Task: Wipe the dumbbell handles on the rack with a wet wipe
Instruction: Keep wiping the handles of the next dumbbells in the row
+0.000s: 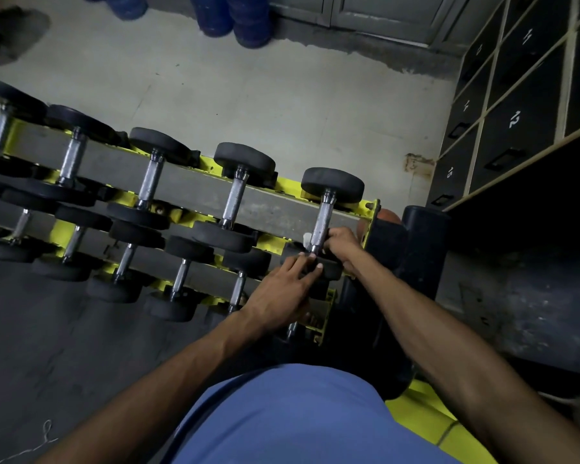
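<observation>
On pale floor, yellow dumbbell rack

The rack is bright yellow with grey rails, the dumbbell heads matte black on silvery cross-hatched handles, the wet wipe white, the floor pale grey, the lockers black with white numbers and pale edging, the shirt blue.

Blue ribbed containers stand on the pale floor by the far wall; black numbered lockers line the right side, an orange ball near them
</observation>
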The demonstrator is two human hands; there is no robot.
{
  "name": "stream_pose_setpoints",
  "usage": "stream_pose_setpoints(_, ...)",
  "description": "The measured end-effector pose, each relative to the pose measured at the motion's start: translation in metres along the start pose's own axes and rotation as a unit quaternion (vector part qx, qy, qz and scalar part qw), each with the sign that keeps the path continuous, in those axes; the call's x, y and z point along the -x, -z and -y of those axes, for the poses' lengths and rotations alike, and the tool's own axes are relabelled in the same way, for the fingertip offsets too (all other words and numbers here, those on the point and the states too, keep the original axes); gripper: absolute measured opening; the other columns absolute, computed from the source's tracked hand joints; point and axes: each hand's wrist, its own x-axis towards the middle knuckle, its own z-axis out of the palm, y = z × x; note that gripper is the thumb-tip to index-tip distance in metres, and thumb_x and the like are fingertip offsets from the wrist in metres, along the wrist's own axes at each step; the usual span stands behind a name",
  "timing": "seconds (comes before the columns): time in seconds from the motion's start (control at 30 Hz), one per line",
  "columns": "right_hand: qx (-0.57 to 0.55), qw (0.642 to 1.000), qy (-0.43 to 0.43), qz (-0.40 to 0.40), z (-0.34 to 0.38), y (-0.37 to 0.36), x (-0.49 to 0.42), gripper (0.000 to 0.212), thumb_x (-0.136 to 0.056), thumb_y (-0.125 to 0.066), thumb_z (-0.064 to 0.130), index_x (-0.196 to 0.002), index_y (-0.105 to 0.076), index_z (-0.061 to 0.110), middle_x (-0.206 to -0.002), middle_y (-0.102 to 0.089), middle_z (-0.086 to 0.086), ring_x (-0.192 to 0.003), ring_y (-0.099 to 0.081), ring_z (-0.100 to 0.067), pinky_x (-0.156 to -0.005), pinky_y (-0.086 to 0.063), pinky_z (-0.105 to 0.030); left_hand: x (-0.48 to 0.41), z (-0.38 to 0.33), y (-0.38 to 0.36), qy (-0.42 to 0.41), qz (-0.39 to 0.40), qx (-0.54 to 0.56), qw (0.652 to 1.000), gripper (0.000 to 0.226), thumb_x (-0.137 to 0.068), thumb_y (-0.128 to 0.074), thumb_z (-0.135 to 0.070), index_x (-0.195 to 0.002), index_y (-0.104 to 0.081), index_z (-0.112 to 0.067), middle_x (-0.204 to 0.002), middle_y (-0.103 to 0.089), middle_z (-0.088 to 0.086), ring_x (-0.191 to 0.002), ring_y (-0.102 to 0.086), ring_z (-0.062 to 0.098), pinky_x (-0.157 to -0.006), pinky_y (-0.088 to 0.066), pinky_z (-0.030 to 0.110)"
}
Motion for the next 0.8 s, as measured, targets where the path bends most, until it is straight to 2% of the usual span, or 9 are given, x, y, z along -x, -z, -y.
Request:
stream_pose_setpoints(0.1,-0.187,0.979,-0.062,0.045,0.009,0.003,-0.013,0.039,-0.084,-0.041,-0.020,-0.098,-0.067,0.005,-0.088,-0.067,-0.018,-0.080,-0.064,-0.031,-0.074,-0.055,-0.037,0.000,0.003,0.001,-0.005,0.002,-0.003,1.000,0.077,-0.092,-0.067,-0.028,-0.161,-0.033,-0.014,-0.163,-0.030,0.015,-0.149,-0.028,0.034,-0.109,-0.048,0.049)
stream_pose_setpoints(0.2,-0.361,0.929,-0.083,0.021,0.017,0.012,-0.036,0.049,-0.086,-0.034,-0.021,-0.124,-0.059,-0.001,-0.113,-0.065,-0.026,-0.089,-0.067,-0.034,-0.068,-0.060,-0.039,-0.001,0.001,0.004,-0.005,0.008,-0.007,1.000,0.079,-0.093,-0.066,-0.029,-0.162,-0.029,-0.015,-0.166,-0.025,0.014,-0.151,-0.024,0.032,-0.111,-0.047,0.048)
stream_pose_setpoints(0.23,-0.423,0.902,-0.083,0.015,0.022,0.015,-0.044,0.051,-0.087,-0.034,-0.020,-0.131,-0.055,-0.004,-0.119,-0.065,-0.027,-0.092,-0.068,-0.034,-0.073,-0.061,-0.042,-0.001,-0.001,0.004,-0.004,0.008,-0.007,1.000,0.080,-0.093,-0.067,-0.029,-0.163,-0.029,-0.015,-0.166,-0.024,0.014,-0.151,-0.023,0.032,-0.112,-0.046,0.047)
stream_pose_setpoints(0.33,-0.501,0.861,-0.088,0.001,0.039,0.018,-0.047,0.042,-0.092,-0.036,-0.015,-0.127,-0.057,-0.005,-0.110,-0.067,-0.023,-0.092,-0.068,-0.031,-0.098,-0.053,-0.047,0.001,-0.003,0.004,-0.002,0.004,-0.005,1.000,0.080,-0.093,-0.068,-0.028,-0.162,-0.030,-0.013,-0.165,-0.025,0.015,-0.150,-0.024,0.032,-0.112,-0.047,0.047)
stream_pose_setpoints(0.43,-0.479,0.869,-0.081,-0.089,0.039,0.012,-0.038,0.028,-0.092,-0.050,-0.010,-0.114,-0.059,0.006,-0.092,-0.067,-0.013,-0.083,-0.066,-0.025,-0.078,-0.057,-0.040,0.002,0.000,0.004,-0.007,0.005,-0.008,1.000,0.079,-0.094,-0.065,-0.029,-0.163,-0.028,-0.015,-0.166,-0.024,0.014,-0.151,-0.022,0.031,-0.112,-0.046,0.046)
stream_pose_setpoints(0.53,-0.381,0.900,0.027,-0.211,0.028,-0.002,-0.025,0.017,-0.085,-0.075,0.004,-0.097,-0.066,0.013,-0.095,-0.073,-0.009,-0.084,-0.071,-0.025,-0.070,-0.059,-0.035,0.001,0.000,0.003,-0.002,0.003,-0.007,1.000,0.078,-0.094,-0.065,-0.029,-0.162,-0.030,-0.014,-0.166,-0.026,0.015,-0.150,-0.023,0.031,-0.110,-0.047,0.048)
stream_pose_setpoints(0.63,-0.099,0.924,0.209,-0.304,0.017,-0.007,-0.013,0.010,-0.086,-0.075,0.021,-0.089,-0.066,0.016,-0.095,-0.067,-0.001,-0.086,-0.064,-0.019,-0.072,-0.050,-0.028,0.000,-0.001,0.002,0.002,0.006,-0.005,1.000,0.078,-0.094,-0.064,-0.029,-0.162,-0.031,-0.013,-0.165,-0.025,0.016,-0.151,-0.023,0.033,-0.109,-0.048,0.051)
stream_pose_setpoints(0.7,0.089,0.889,0.313,-0.323,0.009,-0.003,-0.011,0.007,-0.093,-0.067,0.021,-0.092,-0.063,0.015,-0.097,-0.057,-0.001,-0.090,-0.054,-0.020,-0.071,-0.043,-0.031,0.000,0.000,0.001,0.002,0.006,-0.005,1.000,0.078,-0.093,-0.065,-0.030,-0.162,-0.030,-0.013,-0.166,-0.026,0.015,-0.151,-0.022,0.033,-0.109,-0.048,0.050)
stream_pose_setpoints(0.8,0.288,0.814,0.396,-0.311,0.006,0.011,-0.014,0.012,-0.096,-0.060,0.019,-0.106,-0.065,0.016,-0.104,-0.055,-0.003,-0.095,-0.052,-0.025,-0.073,-0.047,-0.038,0.000,0.001,0.001,0.001,0.009,-0.011,1.000,0.079,-0.094,-0.065,-0.030,-0.163,-0.029,-0.014,-0.166,-0.025,0.015,-0.152,-0.022,0.032,-0.112,-0.046,0.049)
